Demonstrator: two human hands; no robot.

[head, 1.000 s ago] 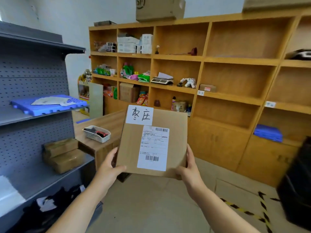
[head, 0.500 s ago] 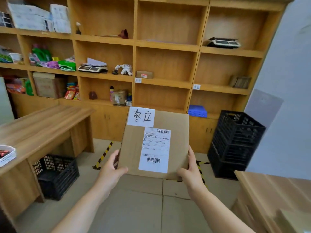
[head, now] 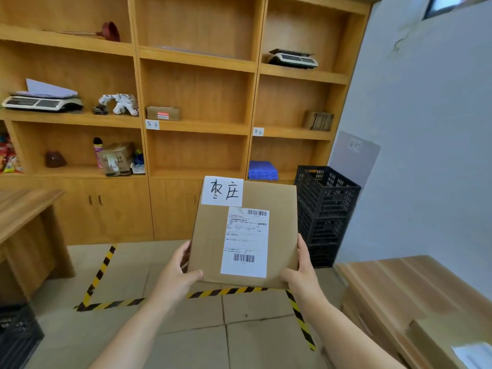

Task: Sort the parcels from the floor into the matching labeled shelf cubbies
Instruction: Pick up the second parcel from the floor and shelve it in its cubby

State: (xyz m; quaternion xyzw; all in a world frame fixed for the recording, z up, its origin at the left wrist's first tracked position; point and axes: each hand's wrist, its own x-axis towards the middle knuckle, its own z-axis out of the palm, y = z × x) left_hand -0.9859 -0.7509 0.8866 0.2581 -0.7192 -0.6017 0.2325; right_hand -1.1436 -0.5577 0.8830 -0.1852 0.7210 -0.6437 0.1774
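Fingers (head: 183, 255) of both hands clamp the flat brown cardboard parcel (head: 245, 235) at frame centre; smooth wooden shelf cubbies (head: 197, 129) behind, black lattice plastic crates (head: 323, 209) right.

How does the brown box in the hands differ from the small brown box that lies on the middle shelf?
1. The held box looks much larger in the picture; the shelf box looks small and low.
2. The held box carries a handwritten paper tag and a white barcode label; the shelf box shows only a small red and white label.
3. The left hand and the right hand grip the held box tilted up; the shelf box lies flat.
Both are brown cardboard.
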